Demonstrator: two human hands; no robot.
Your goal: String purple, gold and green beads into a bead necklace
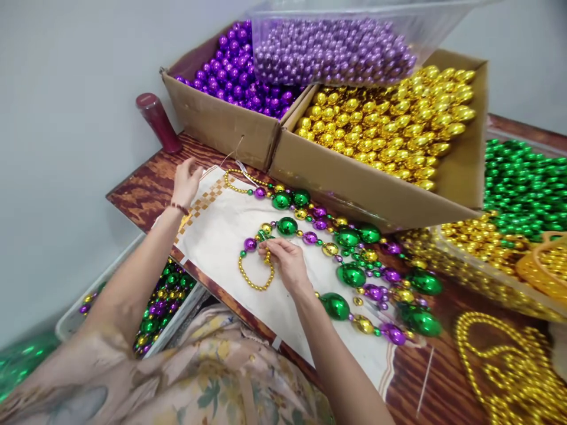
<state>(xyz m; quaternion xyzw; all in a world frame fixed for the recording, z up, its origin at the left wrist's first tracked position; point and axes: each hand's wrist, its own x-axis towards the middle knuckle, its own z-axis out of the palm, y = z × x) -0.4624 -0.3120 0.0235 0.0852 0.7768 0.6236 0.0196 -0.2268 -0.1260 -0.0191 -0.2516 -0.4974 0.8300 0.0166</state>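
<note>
My right hand (287, 262) pinches a bead necklace (257, 288) where its loop of small gold beads meets larger purple, gold and green beads. The rest of this strand runs right across a white cloth (221, 227). My left hand (186, 183) is raised over the cloth's far left corner, fingers curled together; whatever they hold is too fine to make out. Beyond the right hand lies a second strand of big green and purple beads (281, 199), ending in a gold loop. Near that loop, a thin pale thread (228, 158) rises by the box, beside what looks like a small metal tool (241, 168).
Cardboard boxes of purple beads (217, 115) and gold beads (376, 177) stand along the back, a clear bin (332, 53) of lilac beads on top. A dark red bottle (158, 121) stands left. Gold bead strands (500, 354) and a green bead bin (527, 183) are right.
</note>
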